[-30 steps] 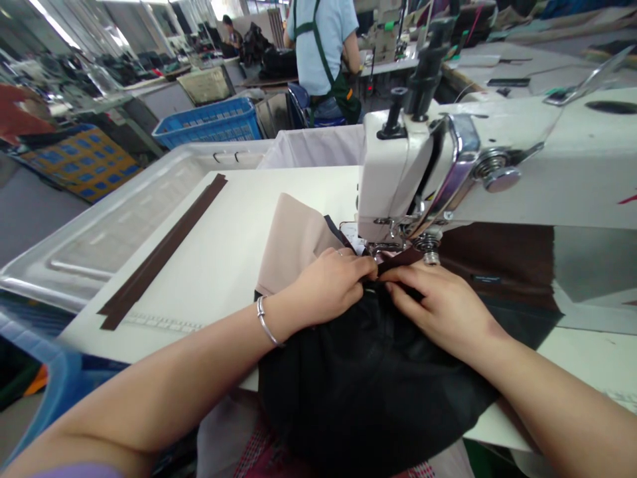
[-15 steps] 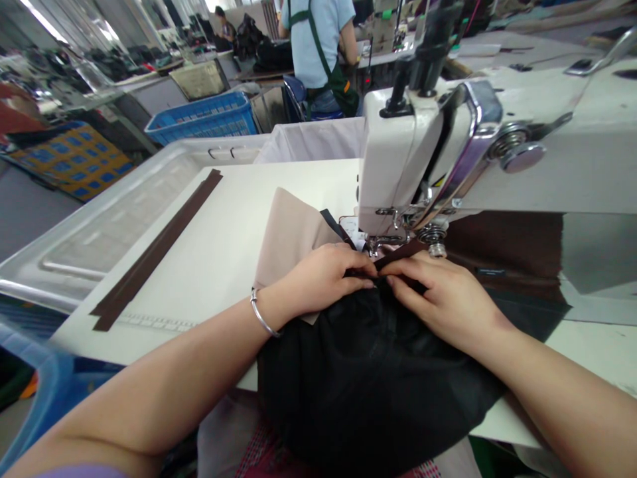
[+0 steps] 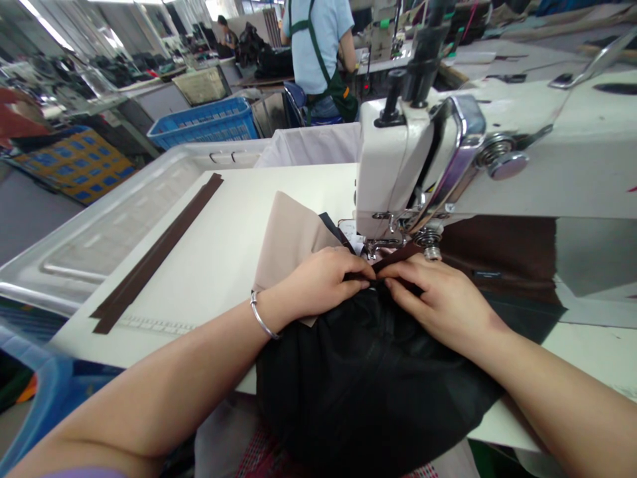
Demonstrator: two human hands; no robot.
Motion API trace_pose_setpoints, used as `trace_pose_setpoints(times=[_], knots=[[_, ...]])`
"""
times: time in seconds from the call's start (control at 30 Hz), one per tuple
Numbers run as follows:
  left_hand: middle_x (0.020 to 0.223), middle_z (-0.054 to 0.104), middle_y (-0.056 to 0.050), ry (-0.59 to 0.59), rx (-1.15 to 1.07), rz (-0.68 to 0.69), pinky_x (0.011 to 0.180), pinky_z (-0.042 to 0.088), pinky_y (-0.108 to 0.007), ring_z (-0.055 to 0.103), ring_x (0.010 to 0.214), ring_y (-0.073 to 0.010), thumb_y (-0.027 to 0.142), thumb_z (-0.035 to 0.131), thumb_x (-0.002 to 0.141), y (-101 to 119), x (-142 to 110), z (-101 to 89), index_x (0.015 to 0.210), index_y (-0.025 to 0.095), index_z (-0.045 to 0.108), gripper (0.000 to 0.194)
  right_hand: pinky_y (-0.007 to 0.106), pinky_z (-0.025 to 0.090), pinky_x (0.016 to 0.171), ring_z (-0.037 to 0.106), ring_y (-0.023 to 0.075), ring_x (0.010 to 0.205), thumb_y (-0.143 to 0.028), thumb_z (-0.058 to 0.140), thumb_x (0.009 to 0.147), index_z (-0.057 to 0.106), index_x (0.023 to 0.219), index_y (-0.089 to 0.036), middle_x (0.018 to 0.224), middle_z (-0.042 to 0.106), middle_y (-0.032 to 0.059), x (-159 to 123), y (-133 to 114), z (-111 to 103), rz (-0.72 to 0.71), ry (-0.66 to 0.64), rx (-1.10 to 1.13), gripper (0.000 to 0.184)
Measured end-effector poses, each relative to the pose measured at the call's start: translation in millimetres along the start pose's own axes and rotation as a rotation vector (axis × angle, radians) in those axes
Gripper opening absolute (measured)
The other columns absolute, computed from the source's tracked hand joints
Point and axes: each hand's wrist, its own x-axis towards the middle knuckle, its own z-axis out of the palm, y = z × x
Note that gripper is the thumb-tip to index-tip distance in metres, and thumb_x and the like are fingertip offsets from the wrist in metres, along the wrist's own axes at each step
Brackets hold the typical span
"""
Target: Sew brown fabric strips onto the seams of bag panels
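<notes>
Just in front of the presser foot (image 3: 374,248) of a white sewing machine (image 3: 385,172), both hands pinch the edge of a fabric piece. My left hand (image 3: 326,279), closed, grips the black fabric (image 3: 378,378) where a dark brown strip (image 3: 398,257) meets it. My right hand (image 3: 438,289) is closed on the same edge, its fingertips almost touching the left ones. Black cloth hangs over the table edge toward my lap. A beige panel (image 3: 291,229) sticks out beyond my left wrist, and a brown panel (image 3: 500,255) with a small label lies under the machine arm.
Brown strips (image 3: 159,252) lie on the white table (image 3: 219,252) at left, near a printed ruler scale. Past the table edge is a translucent plastic tray (image 3: 64,259). Blue crates (image 3: 204,125) and a seated person in a light blue shirt (image 3: 316,53) are farther back.
Both hands keep their pinch by the presser foot, and the fabric has barely moved. The view has shifted slightly, so the machine appears a little lower and more to the left.
</notes>
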Motion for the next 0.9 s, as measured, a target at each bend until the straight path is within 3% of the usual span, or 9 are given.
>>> trace_pose_setpoints(times=[0.23, 0.47, 0.7, 0.9], knots=[[0.094, 0.07, -0.002, 0.031, 0.083, 0.028, 0.088, 0.046, -0.033, 0.062, 0.093, -0.0191, 0.024, 0.061, 0.085, -0.1, 1.0, 6.4, 0.098, 0.02, 0.068, 0.015, 0.035, 0.047, 0.08, 0.06, 0.0199, 0.087, -0.022, 0.052, 0.092, 0.065, 0.101, -0.022, 0.092, 0.065, 0.0036, 0.3, -0.4, 0.7, -0.001, -0.001, -0.005, 0.017], [0.089, 0.069, -0.003, 0.112, 0.197, 0.014, 0.082, 0.044, -0.035, 0.062, 0.091, -0.0217, 0.029, 0.058, 0.084, 3.8, 1.7, 15.1, 0.093, 0.019, 0.067, 0.016, 0.035, 0.047, 0.083, 0.061, 0.0202, 0.092, -0.019, 0.051, 0.091, 0.064, 0.101, -0.022, 0.101, 0.067, 0.0052, 1.3, 0.1, 1.5, -0.019, 0.019, 0.012, 0.017], [0.09, 0.07, -0.003, 0.149, 0.203, 0.039, 0.083, 0.043, -0.034, 0.061, 0.093, -0.021, 0.027, 0.053, 0.087, 3.7, 0.4, 15.8, 0.093, 0.019, 0.067, 0.017, 0.034, 0.047, 0.075, 0.061, 0.0209, 0.082, -0.03, 0.06, 0.087, 0.064, 0.094, -0.022, 0.086, 0.065, 0.0035, 2.6, -3.8, 1.1, 0.02, 0.031, -0.006, 0.011], [0.09, 0.069, -0.002, 0.157, 0.198, 0.048, 0.084, 0.043, -0.034, 0.06, 0.092, -0.0202, 0.022, 0.056, 0.083, 4.9, 0.3, 16.8, 0.092, 0.019, 0.066, 0.014, 0.033, 0.046, 0.077, 0.06, 0.0195, 0.084, -0.024, 0.055, 0.09, 0.065, 0.094, -0.023, 0.088, 0.065, 0.0027, 2.0, -1.9, 1.8, 0.03, 0.023, 0.027, 0.011]])
